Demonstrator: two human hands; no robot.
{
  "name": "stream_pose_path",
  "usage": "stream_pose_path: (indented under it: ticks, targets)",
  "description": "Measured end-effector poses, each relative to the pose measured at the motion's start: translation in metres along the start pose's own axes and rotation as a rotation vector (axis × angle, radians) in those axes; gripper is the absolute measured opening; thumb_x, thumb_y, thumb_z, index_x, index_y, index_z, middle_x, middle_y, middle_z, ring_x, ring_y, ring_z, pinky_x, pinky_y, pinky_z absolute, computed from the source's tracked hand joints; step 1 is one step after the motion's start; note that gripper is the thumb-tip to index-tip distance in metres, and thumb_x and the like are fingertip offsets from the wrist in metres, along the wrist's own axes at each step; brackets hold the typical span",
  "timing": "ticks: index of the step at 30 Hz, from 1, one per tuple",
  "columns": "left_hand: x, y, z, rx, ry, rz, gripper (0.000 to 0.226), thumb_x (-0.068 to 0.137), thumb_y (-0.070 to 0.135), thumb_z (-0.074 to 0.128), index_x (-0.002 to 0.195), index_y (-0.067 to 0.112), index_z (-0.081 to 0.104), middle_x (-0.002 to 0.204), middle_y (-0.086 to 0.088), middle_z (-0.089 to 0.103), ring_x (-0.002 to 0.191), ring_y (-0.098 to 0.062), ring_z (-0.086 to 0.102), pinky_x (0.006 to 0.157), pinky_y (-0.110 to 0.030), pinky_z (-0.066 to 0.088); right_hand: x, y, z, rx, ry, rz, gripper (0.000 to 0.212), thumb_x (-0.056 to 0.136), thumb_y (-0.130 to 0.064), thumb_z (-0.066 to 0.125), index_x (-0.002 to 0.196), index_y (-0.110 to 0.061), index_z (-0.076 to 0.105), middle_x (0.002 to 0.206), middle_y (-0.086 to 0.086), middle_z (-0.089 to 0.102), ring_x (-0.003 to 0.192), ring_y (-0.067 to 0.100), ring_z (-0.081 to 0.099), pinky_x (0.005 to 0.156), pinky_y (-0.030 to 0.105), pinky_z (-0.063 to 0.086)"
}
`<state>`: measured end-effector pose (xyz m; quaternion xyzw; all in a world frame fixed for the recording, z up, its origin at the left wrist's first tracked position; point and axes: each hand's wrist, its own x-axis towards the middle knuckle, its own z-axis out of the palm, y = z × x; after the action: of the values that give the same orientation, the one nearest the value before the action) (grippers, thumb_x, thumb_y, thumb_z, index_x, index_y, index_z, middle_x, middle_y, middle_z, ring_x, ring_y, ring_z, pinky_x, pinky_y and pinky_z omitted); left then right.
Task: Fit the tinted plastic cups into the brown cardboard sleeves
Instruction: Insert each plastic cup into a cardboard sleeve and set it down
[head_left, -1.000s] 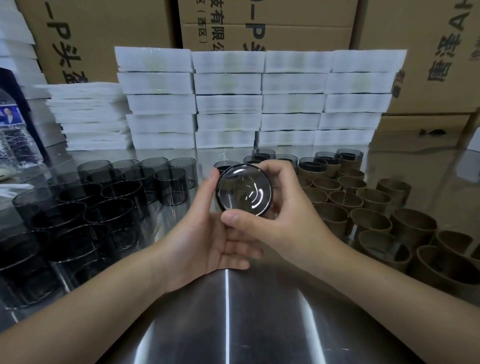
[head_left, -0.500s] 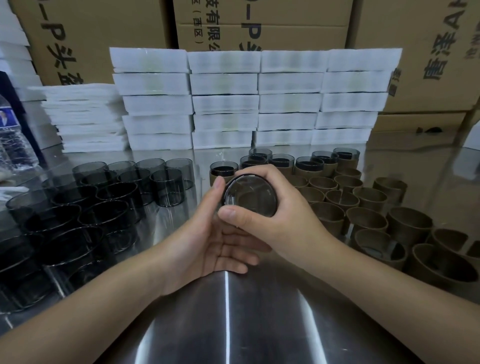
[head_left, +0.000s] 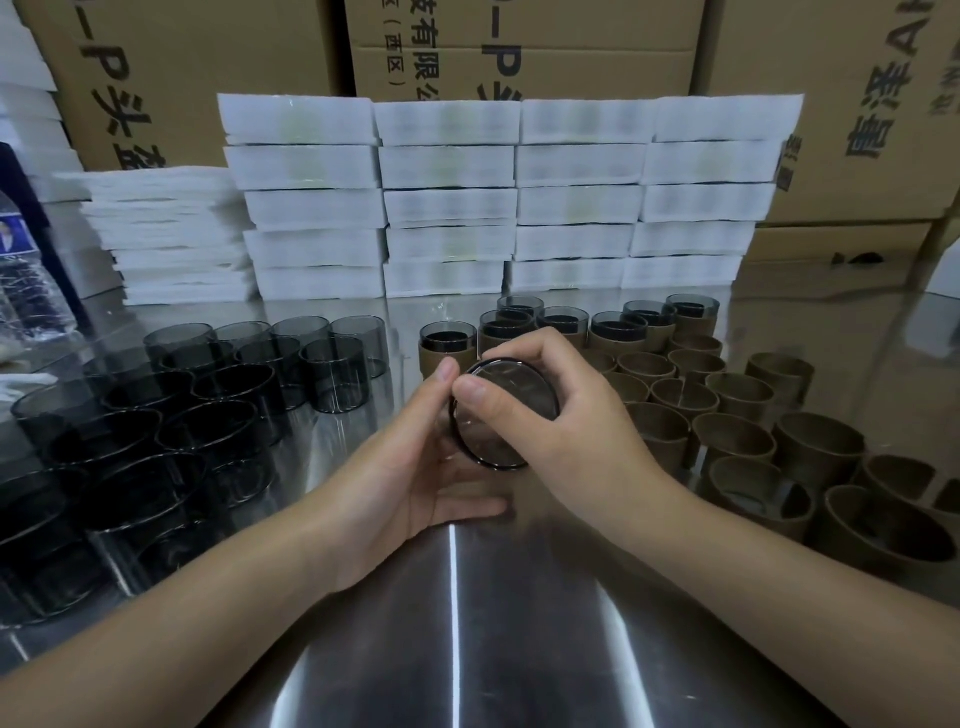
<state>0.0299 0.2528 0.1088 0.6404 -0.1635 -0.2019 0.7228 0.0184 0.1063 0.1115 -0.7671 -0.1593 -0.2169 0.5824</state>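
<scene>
Steel table (head_left: 467, 649), middle lane: left hand (head_left: 410, 467) and right hand (head_left: 566, 431) clasp a tinted cup (head_left: 511, 410).

Steel table (head_left: 467, 649) w/ glare streaks. White foam blocks (head_left: 509, 197) stacked at back, thinner white sheets (head_left: 166, 234) piled beside them. Printed cardboard boxes (head_left: 519, 47) behind. Water bottle (head_left: 26, 291) at left edge.

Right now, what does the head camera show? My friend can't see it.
The left hand and right hand hold one tinted cup over a shiny metal table. To the left stand bare tinted cups, to the right empty brown sleeves, and behind the hands sleeved cups.
</scene>
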Motion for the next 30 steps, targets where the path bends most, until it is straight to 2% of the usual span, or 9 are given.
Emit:
stream_pose_path:
  ticks: [5, 8, 11, 14, 18, 22, 24, 27, 30]
  targets:
    - [0.000, -0.001, -0.002, -0.031, 0.036, 0.134, 0.069, 0.066, 0.066, 0.068, 0.123, 0.027, 0.064, 0.107, -0.008, 0.072, 0.092, -0.020, 0.068, 0.072, -0.029, 0.057, 0.003, 0.003, 0.001, 0.081, 0.013, 0.027, 0.042, 0.067, -0.063, 0.069, 0.085, -0.025, 0.064, 0.087, -0.005, 0.070, 0.083, 0.009, 0.068, 0.077, 0.028, 0.055]
    - [0.000, -0.006, -0.004, -0.020, 0.000, 0.170, 0.094, 0.053, 0.044, 0.089, 0.137, 0.030, 0.049, 0.117, -0.011, 0.070, 0.101, -0.025, 0.069, 0.077, -0.029, 0.056, 0.004, 0.003, -0.001, 0.121, 0.015, 0.009, 0.038, 0.073, -0.059, 0.065, 0.086, -0.024, 0.065, 0.081, -0.010, 0.069, 0.076, 0.001, 0.065, 0.073, 0.018, 0.051]
    - [0.000, -0.008, -0.005, -0.020, -0.010, 0.193, 0.095, 0.060, 0.027, 0.081, 0.144, 0.034, 0.038, 0.121, -0.010, 0.069, 0.112, -0.026, 0.066, 0.083, -0.032, 0.057, 0.004, 0.004, 0.000, 0.123, 0.014, 0.015, 0.034, 0.075, -0.059, 0.061, 0.084, -0.027, 0.066, 0.078, -0.012, 0.068, 0.077, 0.001, 0.064, 0.070, 0.016, 0.050]
    - [0.000, -0.008, -0.004, -0.016, -0.009, 0.213, 0.090, 0.067, 0.021, 0.080, 0.144, 0.036, 0.036, 0.122, -0.007, 0.069, 0.113, -0.024, 0.065, 0.081, -0.030, 0.057, 0.004, 0.006, 0.000, 0.108, -0.013, 0.051, 0.028, 0.082, -0.059, 0.060, 0.081, -0.032, 0.069, 0.081, -0.009, 0.070, 0.084, 0.008, 0.068, 0.074, 0.030, 0.055]
    - [-0.001, -0.007, -0.003, -0.033, 0.031, 0.205, 0.079, 0.072, 0.019, 0.072, 0.143, 0.034, 0.041, 0.119, -0.007, 0.070, 0.103, -0.029, 0.070, 0.074, -0.028, 0.057, 0.006, 0.006, -0.003, 0.082, -0.040, 0.039, 0.033, 0.092, -0.049, 0.048, 0.075, -0.031, 0.070, 0.067, -0.013, 0.068, 0.059, -0.002, 0.061, 0.062, 0.021, 0.047]
    - [0.000, -0.006, -0.004, -0.053, 0.063, 0.194, 0.065, 0.071, 0.018, 0.070, 0.133, 0.027, 0.054, 0.112, -0.010, 0.072, 0.092, -0.026, 0.073, 0.071, -0.027, 0.057, 0.009, 0.009, -0.004, 0.059, -0.103, 0.127, 0.044, 0.099, -0.045, 0.040, 0.075, -0.025, 0.071, 0.059, -0.007, 0.068, 0.052, 0.003, 0.061, 0.058, 0.020, 0.048]
    - [0.001, -0.006, -0.006, -0.064, 0.072, 0.204, 0.053, 0.070, 0.018, 0.071, 0.122, 0.025, 0.063, 0.110, -0.010, 0.073, 0.089, -0.023, 0.072, 0.071, -0.026, 0.057, 0.013, 0.008, -0.006, 0.076, -0.138, 0.216, 0.051, 0.099, -0.050, 0.034, 0.084, -0.022, 0.073, 0.058, 0.002, 0.068, 0.052, 0.010, 0.063, 0.059, 0.023, 0.051]
    - [0.004, -0.006, -0.009, -0.127, 0.133, 0.225, 0.030, 0.067, 0.020, 0.071, 0.095, 0.030, 0.076, 0.106, -0.010, 0.074, 0.092, -0.028, 0.073, 0.070, -0.026, 0.057, 0.021, 0.009, -0.012, 0.005, -0.074, 0.329, 0.045, 0.099, -0.049, 0.035, 0.121, -0.022, 0.064, 0.069, 0.000, 0.069, 0.054, 0.010, 0.067, 0.069, 0.025, 0.053]
    - [0.005, -0.004, -0.011, -0.164, 0.210, 0.240, 0.017, 0.069, 0.023, 0.068, 0.078, 0.034, 0.077, 0.101, -0.012, 0.075, 0.092, -0.032, 0.073, 0.065, -0.027, 0.058, 0.025, 0.010, -0.021, -0.341, -0.072, 0.301, 0.051, 0.097, -0.038, 0.049, 0.144, -0.021, 0.041, 0.114, -0.002, 0.066, 0.079, 0.009, 0.068, 0.089, 0.027, 0.048]
